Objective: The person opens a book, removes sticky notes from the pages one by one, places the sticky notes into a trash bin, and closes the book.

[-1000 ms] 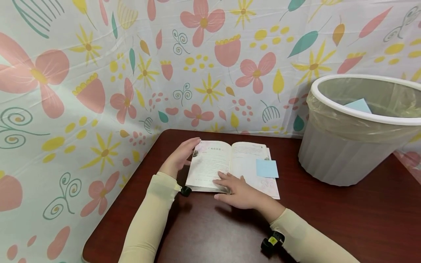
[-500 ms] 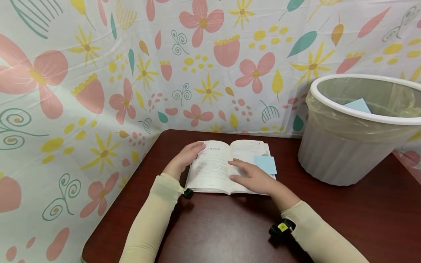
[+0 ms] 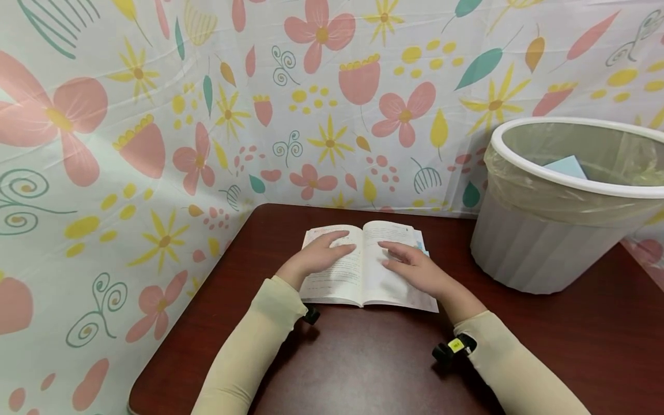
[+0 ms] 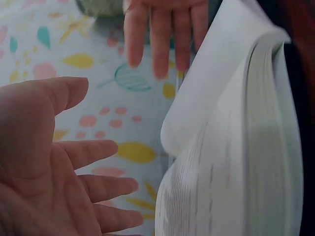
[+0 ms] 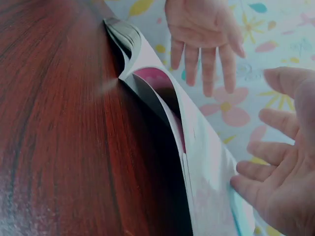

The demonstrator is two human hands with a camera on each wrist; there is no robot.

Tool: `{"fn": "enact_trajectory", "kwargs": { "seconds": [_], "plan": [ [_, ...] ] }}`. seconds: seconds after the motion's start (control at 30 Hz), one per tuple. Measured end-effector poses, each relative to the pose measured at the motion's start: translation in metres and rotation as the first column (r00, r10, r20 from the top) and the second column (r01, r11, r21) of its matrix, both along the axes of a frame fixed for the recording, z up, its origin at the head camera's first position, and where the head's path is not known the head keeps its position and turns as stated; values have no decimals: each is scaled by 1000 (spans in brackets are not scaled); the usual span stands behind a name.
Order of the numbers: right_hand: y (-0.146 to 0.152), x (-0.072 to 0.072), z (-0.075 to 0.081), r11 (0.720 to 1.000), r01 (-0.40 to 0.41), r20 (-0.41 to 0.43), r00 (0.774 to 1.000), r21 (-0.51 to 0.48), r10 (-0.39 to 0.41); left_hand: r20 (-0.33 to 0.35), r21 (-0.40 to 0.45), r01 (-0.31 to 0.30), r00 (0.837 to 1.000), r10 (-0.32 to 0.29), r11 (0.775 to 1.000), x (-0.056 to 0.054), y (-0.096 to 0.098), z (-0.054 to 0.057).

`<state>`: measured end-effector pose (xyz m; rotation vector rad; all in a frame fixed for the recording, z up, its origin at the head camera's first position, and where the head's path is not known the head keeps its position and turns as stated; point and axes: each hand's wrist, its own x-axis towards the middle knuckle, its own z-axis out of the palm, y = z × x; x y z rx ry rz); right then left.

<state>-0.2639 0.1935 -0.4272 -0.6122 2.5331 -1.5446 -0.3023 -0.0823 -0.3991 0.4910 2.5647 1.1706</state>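
An open book [image 3: 332, 279] lies on the dark table, its printed pages spread to both sides. My left hand [image 3: 317, 255] hovers over the left page, fingers extended and holding nothing. Over the right page is my right hand [image 3: 415, 270], its fingers loosely straight and also holding nothing. A light blue sticky note [image 3: 421, 246] shows only as a small piece beyond the right hand, at the page's outer edge. In the left wrist view the left palm [image 4: 39, 162] faces the book's raised pages [image 4: 206, 162]. The right wrist view shows the right hand's fingers [image 5: 263, 147] beside the curved page [image 5: 206, 162].
A grey waste bin [image 3: 524, 248] with a clear liner stands right of the book, and a blue paper [image 3: 568, 167] shows inside it. The reddish-brown table [image 3: 358, 363] runs up to a flower-patterned cloth [image 3: 223, 144] behind and to the left.
My left hand has moved from the book's left edge inward over the left page. My right hand has gone up and right. The sticky note, earlier in full sight, is now mostly hidden.
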Motion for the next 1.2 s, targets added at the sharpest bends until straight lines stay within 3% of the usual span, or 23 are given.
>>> {"fn": "enact_trajectory", "kwargs": {
  "seconds": [0.13, 0.27, 0.37, 0.43, 0.53, 0.67, 0.77, 0.9, 1.03, 1.2],
  "plan": [
    [8, -7, -6, 976, 65, 131, 991, -208, -38, -9, -33, 97, 995, -97, 995, 5, 15, 0],
    [16, -14, -13, 901, 169, 281, 958, -399, -56, 20, -81, 191, 982, -190, 978, 9, 29, -1],
    [23, -17, -15, 888, 210, 322, 944, -409, -74, 30, -163, 259, 966, -258, 952, 9, 40, 1],
    [27, -19, -15, 914, 218, 303, 946, -342, -112, 19, -239, 296, 954, -301, 925, 6, 49, 2],
    [34, -21, -14, 962, 222, 223, 957, -158, -184, 9, -349, 323, 940, -341, 880, -1, 63, 5],
    [45, -21, -13, 978, 191, 112, 973, 89, -200, 8, -462, 341, 925, -380, 819, -12, 82, 4],
    [53, -20, -12, 965, 162, 48, 983, 209, -175, -4, -521, 351, 910, -414, 778, -20, 94, 3],
    [67, -21, -11, 925, 177, -40, 984, 336, -173, -10, -569, 347, 904, -428, 746, -27, 108, 2],
    [77, -21, -8, 892, 200, -77, 980, 405, -185, 16, -589, 344, 910, -415, 731, -28, 118, 3],
    [82, -20, -5, 872, 220, -80, 975, 437, -206, 58, -596, 330, 927, -371, 732, -28, 127, -1]
  ]
}}
